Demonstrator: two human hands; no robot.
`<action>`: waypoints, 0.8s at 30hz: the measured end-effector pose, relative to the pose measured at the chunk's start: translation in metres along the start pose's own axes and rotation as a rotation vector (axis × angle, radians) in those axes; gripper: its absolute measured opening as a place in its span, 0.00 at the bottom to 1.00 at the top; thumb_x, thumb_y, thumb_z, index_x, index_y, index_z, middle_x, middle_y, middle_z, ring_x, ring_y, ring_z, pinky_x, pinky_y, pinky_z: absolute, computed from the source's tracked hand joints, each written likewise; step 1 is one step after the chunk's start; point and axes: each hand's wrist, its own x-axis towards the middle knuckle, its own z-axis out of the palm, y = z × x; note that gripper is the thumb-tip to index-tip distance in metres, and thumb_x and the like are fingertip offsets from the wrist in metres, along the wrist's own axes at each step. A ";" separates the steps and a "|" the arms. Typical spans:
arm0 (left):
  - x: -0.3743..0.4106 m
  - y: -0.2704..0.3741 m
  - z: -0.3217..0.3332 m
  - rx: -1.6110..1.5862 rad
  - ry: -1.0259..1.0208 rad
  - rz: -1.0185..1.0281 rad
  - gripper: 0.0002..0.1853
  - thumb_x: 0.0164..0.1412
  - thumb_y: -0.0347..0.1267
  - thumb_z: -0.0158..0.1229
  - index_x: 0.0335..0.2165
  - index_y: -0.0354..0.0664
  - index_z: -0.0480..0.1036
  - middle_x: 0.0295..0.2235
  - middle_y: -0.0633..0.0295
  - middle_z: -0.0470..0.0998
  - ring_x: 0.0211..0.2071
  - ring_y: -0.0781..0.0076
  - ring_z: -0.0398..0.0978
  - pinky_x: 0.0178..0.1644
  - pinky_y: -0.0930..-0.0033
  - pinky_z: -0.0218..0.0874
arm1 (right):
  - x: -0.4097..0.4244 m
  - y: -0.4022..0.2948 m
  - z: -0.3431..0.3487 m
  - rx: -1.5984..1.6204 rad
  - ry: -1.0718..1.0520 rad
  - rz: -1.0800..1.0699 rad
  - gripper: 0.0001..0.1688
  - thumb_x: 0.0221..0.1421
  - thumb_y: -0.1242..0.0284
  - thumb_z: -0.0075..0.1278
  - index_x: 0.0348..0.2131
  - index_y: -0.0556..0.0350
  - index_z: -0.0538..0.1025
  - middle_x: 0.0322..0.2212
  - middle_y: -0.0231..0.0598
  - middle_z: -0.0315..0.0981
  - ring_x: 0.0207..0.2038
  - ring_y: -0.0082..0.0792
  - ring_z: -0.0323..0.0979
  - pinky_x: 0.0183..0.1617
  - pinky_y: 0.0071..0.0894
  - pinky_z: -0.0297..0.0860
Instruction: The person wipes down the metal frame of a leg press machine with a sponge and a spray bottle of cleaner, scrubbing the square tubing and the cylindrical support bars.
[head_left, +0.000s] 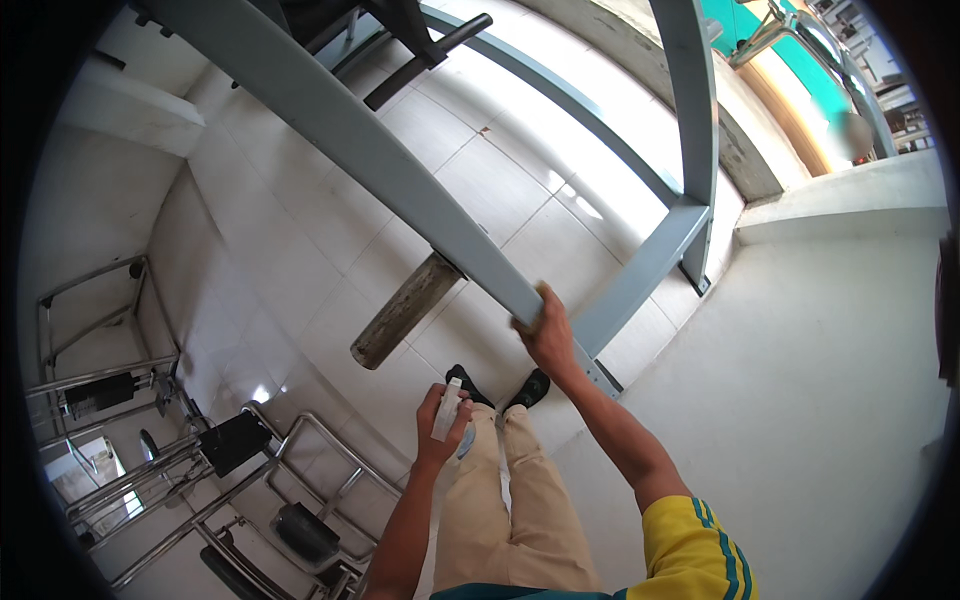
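My left hand (439, 431) holds a small spray bottle with a clear, whitish spray head (448, 409); bluish liquid shows below the fingers. My right hand (551, 337) presses a tan pad (529, 325), perhaps a sponge or cloth, around the lower end of a grey steel beam (390, 180). Most of the pad is hidden by the fingers and blurred. From the beam's near side juts a worn metal weight peg (405, 311), to the left of my right hand and above my left hand.
Grey frame rails (645, 277) stand on the tiled floor (487, 176) beside a white wall (787, 360). Chrome exercise machines (300, 450) with black pads fill the lower left. A dark bar (427, 64) sticks out at the top. Beyond a ledge at upper right is more chrome equipment (817, 45).
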 end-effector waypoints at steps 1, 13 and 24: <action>-0.001 -0.002 -0.001 0.003 -0.005 -0.006 0.06 0.60 0.25 0.58 0.35 0.35 0.70 0.29 0.61 0.75 0.25 0.77 0.75 0.31 0.73 0.69 | 0.027 -0.020 -0.004 0.015 0.006 -0.042 0.55 0.44 0.70 0.69 0.63 0.62 0.54 0.52 0.60 0.65 0.55 0.59 0.66 0.59 0.50 0.66; 0.000 0.011 0.010 0.043 -0.048 0.044 0.07 0.58 0.25 0.60 0.34 0.36 0.70 0.23 0.63 0.75 0.22 0.79 0.73 0.28 0.74 0.66 | -0.030 0.017 0.003 -0.171 0.095 0.162 0.46 0.37 0.67 0.71 0.55 0.52 0.66 0.47 0.45 0.71 0.51 0.49 0.69 0.57 0.43 0.65; -0.010 -0.012 -0.008 0.035 -0.055 0.005 0.07 0.58 0.25 0.61 0.34 0.37 0.70 0.23 0.62 0.75 0.23 0.78 0.73 0.30 0.74 0.66 | 0.085 -0.070 -0.024 0.185 -0.059 0.110 0.48 0.39 0.65 0.72 0.57 0.55 0.65 0.48 0.49 0.71 0.50 0.52 0.71 0.53 0.43 0.70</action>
